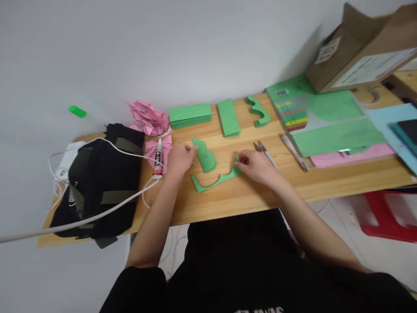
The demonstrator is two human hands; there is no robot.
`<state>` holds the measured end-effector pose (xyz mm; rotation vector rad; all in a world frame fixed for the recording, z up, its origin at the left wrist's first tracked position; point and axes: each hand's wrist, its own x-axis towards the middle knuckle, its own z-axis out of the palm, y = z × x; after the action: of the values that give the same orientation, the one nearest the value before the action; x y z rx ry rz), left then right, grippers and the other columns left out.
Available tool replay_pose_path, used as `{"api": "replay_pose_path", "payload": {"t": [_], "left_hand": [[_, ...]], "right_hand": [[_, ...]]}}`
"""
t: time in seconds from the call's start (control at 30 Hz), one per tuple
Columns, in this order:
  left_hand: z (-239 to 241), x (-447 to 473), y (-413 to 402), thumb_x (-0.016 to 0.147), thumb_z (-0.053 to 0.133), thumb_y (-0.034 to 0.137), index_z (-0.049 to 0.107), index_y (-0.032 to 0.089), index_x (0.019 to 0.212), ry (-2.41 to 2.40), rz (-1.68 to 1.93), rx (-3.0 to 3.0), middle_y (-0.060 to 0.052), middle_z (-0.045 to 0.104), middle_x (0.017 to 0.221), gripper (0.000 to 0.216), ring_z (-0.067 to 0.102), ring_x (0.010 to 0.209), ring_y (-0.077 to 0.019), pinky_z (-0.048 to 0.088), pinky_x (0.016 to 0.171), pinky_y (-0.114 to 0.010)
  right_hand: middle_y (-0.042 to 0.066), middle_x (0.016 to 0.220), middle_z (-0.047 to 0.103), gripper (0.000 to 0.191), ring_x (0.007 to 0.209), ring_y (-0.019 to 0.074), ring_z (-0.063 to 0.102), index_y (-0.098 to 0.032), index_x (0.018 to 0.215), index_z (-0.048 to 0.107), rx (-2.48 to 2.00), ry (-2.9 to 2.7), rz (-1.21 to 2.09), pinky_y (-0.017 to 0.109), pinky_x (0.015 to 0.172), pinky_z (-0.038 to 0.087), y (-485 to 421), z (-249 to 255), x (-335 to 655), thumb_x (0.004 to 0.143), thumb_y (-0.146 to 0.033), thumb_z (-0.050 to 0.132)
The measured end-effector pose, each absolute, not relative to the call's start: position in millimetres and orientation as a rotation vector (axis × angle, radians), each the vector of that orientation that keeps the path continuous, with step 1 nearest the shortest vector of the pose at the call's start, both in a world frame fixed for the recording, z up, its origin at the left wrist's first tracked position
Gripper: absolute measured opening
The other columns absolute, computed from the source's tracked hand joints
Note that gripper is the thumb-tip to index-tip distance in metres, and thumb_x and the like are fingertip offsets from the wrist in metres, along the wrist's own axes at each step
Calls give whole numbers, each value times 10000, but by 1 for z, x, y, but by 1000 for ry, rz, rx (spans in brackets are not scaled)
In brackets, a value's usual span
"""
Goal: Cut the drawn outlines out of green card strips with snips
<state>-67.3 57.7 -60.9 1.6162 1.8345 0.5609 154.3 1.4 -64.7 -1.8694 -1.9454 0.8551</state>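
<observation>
My left hand (179, 160) rests on the wooden table (247, 195) with its fingers curled, pinching the top of a wavy green paper cut-out (206, 157). My right hand (256, 166) has its fingers closed on the right end of a curved green paper offcut (216, 179) that lies flat in front of me. Small scissors (264, 151) lie just right of my right hand. A glue tube (158, 160) lies on a pink paper bow (164, 147) left of my left hand.
Two stacks of green strips (190, 115) (229, 117) and a wavy green stack (259, 111) lie behind. Pink paper flower (148, 117), black bag (97, 182) with white cable at left. Green and pink sheets (339, 137), a pen (295, 152), cardboard box (361, 48) at right. Red stool (391, 215) below.
</observation>
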Motion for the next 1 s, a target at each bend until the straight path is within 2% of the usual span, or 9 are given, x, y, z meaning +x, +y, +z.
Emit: {"api": "replay_pose_path", "payload": {"t": [0.17, 0.27, 0.33, 0.4, 0.53, 0.67, 0.8, 0.9, 1.0], "left_hand": [[-42, -66, -12, 870, 596, 301, 631, 171, 798, 1701, 426, 2047, -112, 716, 857, 153, 682, 890, -303, 490, 815, -435], [-51, -56, -58, 782, 741, 341, 685, 175, 901, 1361, 338, 2278, -114, 732, 1074, 212, 664, 1059, -304, 497, 934, -428], [-65, -50, -78, 855, 686, 347, 673, 125, 1064, 1025, 378, 2680, -183, 686, 1218, 305, 621, 1175, -332, 509, 955, -466], [-81, -47, -90, 905, 627, 271, 668, 82, 1067, 925, 538, 2885, -203, 691, 1206, 252, 644, 1143, -320, 544, 911, -459], [-101, -46, -98, 950, 489, 128, 698, 122, 993, 842, 748, 2946, -139, 751, 1086, 214, 699, 1040, -255, 585, 825, -399], [-101, -39, -98, 917, 478, 66, 724, 121, 908, 806, 929, 2964, -138, 767, 1018, 253, 722, 968, -250, 601, 776, -375], [-90, -19, -86, 934, 447, 74, 726, 118, 877, 657, 985, 3004, -133, 768, 974, 288, 717, 912, -229, 600, 763, -350], [-83, 6, -75, 930, 447, 54, 721, 99, 898, 511, 1007, 3045, -134, 766, 938, 279, 713, 865, -219, 589, 744, -342], [-81, 39, -66, 933, 455, 61, 717, 73, 906, 393, 1078, 3075, -149, 765, 926, 264, 713, 825, -226, 566, 692, -345]], "right_hand": [[-7, 497, 521, 301, 518, 153, 464, -227, 492, 464, -1849, -1936, 972, 296, 532, 321, -24, -59, 165, 710, -193, 669], [-5, 517, 550, 244, 518, 156, 487, -219, 520, 521, -1893, -1846, 1047, 293, 535, 336, -56, -60, 173, 728, -210, 648], [5, 559, 594, 183, 544, 167, 523, -212, 589, 589, -1930, -1761, 1087, 291, 543, 352, -78, -62, 178, 754, -260, 652], [17, 554, 599, 249, 539, 173, 520, -209, 587, 597, -1974, -1671, 1105, 294, 532, 341, -99, -64, 183, 778, -355, 665], [22, 410, 539, 497, 397, 146, 460, -209, 444, 534, -1970, -1518, 1272, 289, 459, 323, -129, -72, 189, 791, -544, 655], [63, 576, 685, 530, 472, 176, 613, -191, 589, 613, -1800, -1305, 1475, 261, 420, 408, -142, -86, 185, 793, -677, 555], [41, 563, 651, 529, 468, 144, 591, -182, 619, 594, -1762, -1061, 1419, 225, 402, 382, -147, -96, 188, 765, -691, 605], [78, 542, 657, 628, 431, 163, 601, -162, 631, 619, -1705, -875, 1492, 234, 365, 379, -155, -96, 197, 790, -759, 512], [136, 749, 746, 645, 537, 183, 680, -157, 772, 661, -1583, -725, 1518, 251, 421, 457, -164, -89, 209, 816, -768, 458]]}}
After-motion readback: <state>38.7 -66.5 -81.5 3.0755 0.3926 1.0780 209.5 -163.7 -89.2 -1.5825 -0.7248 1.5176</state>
